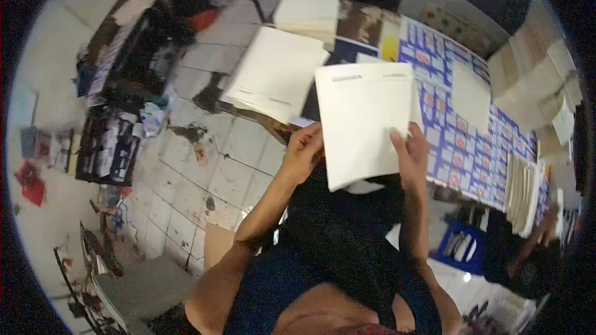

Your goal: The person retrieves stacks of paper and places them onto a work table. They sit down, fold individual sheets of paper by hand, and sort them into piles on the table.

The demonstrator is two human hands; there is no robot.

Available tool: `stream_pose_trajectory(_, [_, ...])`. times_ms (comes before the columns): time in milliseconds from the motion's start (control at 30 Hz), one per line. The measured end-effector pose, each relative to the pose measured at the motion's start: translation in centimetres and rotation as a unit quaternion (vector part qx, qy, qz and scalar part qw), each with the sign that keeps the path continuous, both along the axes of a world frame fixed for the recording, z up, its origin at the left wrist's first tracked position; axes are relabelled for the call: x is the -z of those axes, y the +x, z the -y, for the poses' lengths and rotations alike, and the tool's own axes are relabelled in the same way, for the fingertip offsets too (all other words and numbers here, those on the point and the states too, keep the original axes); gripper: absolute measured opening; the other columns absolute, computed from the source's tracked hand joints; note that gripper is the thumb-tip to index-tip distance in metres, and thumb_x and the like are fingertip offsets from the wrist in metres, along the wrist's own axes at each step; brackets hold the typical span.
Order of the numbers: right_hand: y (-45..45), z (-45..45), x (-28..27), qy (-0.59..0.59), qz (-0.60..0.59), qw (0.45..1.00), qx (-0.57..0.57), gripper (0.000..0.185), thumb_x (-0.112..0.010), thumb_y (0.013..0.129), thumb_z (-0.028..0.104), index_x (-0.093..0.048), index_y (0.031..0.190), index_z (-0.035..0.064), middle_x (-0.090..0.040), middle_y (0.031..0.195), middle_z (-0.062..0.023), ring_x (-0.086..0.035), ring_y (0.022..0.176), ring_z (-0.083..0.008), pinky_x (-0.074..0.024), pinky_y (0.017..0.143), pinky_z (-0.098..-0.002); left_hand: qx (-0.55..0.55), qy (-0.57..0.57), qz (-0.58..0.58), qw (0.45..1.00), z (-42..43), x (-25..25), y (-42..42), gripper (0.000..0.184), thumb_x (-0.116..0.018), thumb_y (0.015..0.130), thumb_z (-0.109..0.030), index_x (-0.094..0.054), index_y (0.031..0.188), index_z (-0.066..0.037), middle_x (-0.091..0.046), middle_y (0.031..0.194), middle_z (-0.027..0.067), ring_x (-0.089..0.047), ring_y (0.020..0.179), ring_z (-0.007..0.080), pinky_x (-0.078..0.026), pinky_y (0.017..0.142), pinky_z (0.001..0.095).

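A stack of white paper sheets [365, 127] with small dark print along its top edge is held up in front of my body. My left hand [304, 152] grips its left edge, fingers curled behind it. On the opposite edge my right hand [412, 154] has its thumb on the front face and the fingers mostly behind. How many sheets there are, I cannot tell. Just beyond, to the left, a larger pile of printed paper [276, 71] lies on the table corner, with another tall paper stack [308, 9] behind it.
A table covered with blue-and-white printed sheets [459, 155] stretches to the right, bearing bundles of paper [523, 192] at its right end. Beneath it sits a blue crate [460, 245]. Stained floor tiles [239, 149] lie to the left, with a dark box [110, 149] farther over.
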State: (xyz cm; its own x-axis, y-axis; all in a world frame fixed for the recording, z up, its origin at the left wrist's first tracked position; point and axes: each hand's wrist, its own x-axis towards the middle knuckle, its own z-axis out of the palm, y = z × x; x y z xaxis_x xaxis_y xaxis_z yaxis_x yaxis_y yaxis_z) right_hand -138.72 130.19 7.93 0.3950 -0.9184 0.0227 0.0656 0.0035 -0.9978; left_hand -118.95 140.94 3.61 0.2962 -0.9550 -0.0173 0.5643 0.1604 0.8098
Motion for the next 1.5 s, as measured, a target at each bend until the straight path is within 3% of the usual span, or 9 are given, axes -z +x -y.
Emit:
stream_pose_trajectory(133, [-1.6, -0.4, 4.8, 0.047, -0.006, 0.996, 0.074, 0.026, -0.063, 0.09, 0.019, -0.059, 0.103, -0.0032, -0.064, 0.081, -0.0036, -0.055, 0.075, -0.0069, -0.042, 0.066, -0.0208, -0.045, 0.077, -0.041, 0.995, 0.3, 2.9, -2.8, 0.029, -0.05, 0.097, -0.022, -0.063, 0.109, 0.002, -0.067, 0.09, 0.0036, -0.061, 0.076, 0.0092, -0.049, 0.067, 0.0245])
stream_pose_trajectory(233, [-2.9, -0.9, 7.2, 0.075, -0.012, 0.993, 0.091, 0.024, -0.064, 0.089, 0.02, -0.06, 0.098, -0.0014, -0.064, 0.08, -0.0025, -0.054, 0.072, -0.0054, -0.0407, 0.064, -0.0199, -0.032, 0.088, 0.132, 0.987, 0.2, 3.4, -3.0, 0.024, -0.055, 0.095, -0.016, -0.065, 0.106, 0.004, -0.068, 0.092, 0.0049, -0.061, 0.078, 0.0079, -0.049, 0.071, 0.0232])
stream_pose_trajectory(367, [-3.1, -0.8, 9.0, 0.124, 0.058, 0.986, 0.095, 0.02, -0.063, 0.09, 0.02, -0.061, 0.094, 0.0, -0.065, 0.081, -0.0026, -0.055, 0.071, -0.0054, -0.0424, 0.063, -0.0194, 0.019, 0.071, 0.067, 0.995, 0.4, 1.8, -3.2, 0.024, -0.057, 0.094, -0.016, -0.066, 0.102, 0.005, -0.068, 0.087, 0.0048, -0.062, 0.074, 0.0087, -0.05, 0.072, 0.0234])
stream_pose_trajectory(567, [-1.6, -1.5, 8.0, 0.242, 0.199, 0.949, 0.025, 0.02, -0.055, 0.095, 0.019, -0.06, 0.094, 0.0004, -0.066, 0.083, -0.0047, -0.061, 0.073, -0.0092, -0.051, 0.067, -0.024, 0.097, 0.047, -0.256, 0.961, 0.7, 1.7, -4.3, 0.036, -0.052, 0.095, -0.025, -0.053, 0.123, -0.002, -0.063, 0.11, 0.0106, -0.063, 0.097, 0.0183, -0.052, 0.086, 0.0329])
stream_pose_trajectory(1067, [-0.1, -2.7, 8.3, 0.298, 0.21, 0.931, -0.014, 0.023, -0.055, 0.095, 0.025, -0.06, 0.091, 0.0031, -0.065, 0.081, -0.002, -0.059, 0.068, -0.0082, -0.0511, 0.063, -0.0245, 0.148, -0.02, -0.36, 0.921, 0.1, 4.6, -4.6, 0.047, -0.048, 0.095, -0.029, -0.039, 0.136, -0.007, -0.053, 0.126, 0.0117, -0.054, 0.114, 0.0234, -0.047, 0.096, 0.0392])
stream_pose_trajectory(1200, [-0.6, -2.3, 8.4, 0.28, 0.195, 0.94, 0.022, 0.021, -0.055, 0.095, 0.024, -0.059, 0.091, 0.0032, -0.064, 0.081, -0.0016, -0.058, 0.067, -0.0082, -0.0502, 0.063, -0.0248, 0.078, 0.064, -0.264, 0.959, 0.4, 2.7, -5.1, 0.039, -0.049, 0.095, -0.029, -0.052, 0.122, -0.001, -0.062, 0.111, 0.0111, -0.062, 0.098, 0.0197, -0.052, 0.085, 0.0337])
stream_pose_trajectory(1300, [-1.6, -1.6, 7.4, 0.19, 0.104, 0.972, 0.091, 0.019, -0.06, 0.092, 0.022, -0.059, 0.082, 0.0052, -0.061, 0.074, 0.0003, -0.054, 0.063, -0.0063, -0.0459, 0.06, -0.022, 0.028, 0.159, -0.005, 0.987, 0.5, 0.3, -3.1, 0.029, -0.055, 0.093, -0.02, -0.058, 0.111, 0.002, -0.066, 0.098, 0.0086, -0.064, 0.086, 0.0148, -0.053, 0.075, 0.0298])
stream_pose_trajectory(1400, [-2.7, -0.8, 7.3, 0.083, 0.012, 0.991, 0.104, 0.021, -0.068, 0.086, 0.02, -0.058, 0.073, 0.0064, -0.056, 0.066, 0.0038, -0.048, 0.06, -0.0028, -0.0384, 0.054, -0.0194, -0.027, 0.056, 0.131, 0.989, 1.6, 1.7, -3.4, 0.02, -0.06, 0.089, -0.008, -0.06, 0.105, 0.004, -0.067, 0.091, 0.0078, -0.064, 0.077, 0.0111, -0.053, 0.065, 0.026])
stream_pose_trajectory(1500, [-2.7, -0.7, 6.8, 0.033, -0.023, 0.995, 0.09, 0.02, -0.07, 0.084, 0.018, -0.059, 0.073, 0.0058, -0.055, 0.064, 0.0058, -0.044, 0.057, -0.0014, -0.0333, 0.051, -0.0191, -0.061, 0.149, 0.156, 0.975, 1.4, 0.4, -3.6, 0.018, -0.063, 0.084, 0.001, -0.061, 0.101, 0.006, -0.068, 0.091, 0.0113, -0.064, 0.069, 0.0108, -0.052, 0.056, 0.0246])
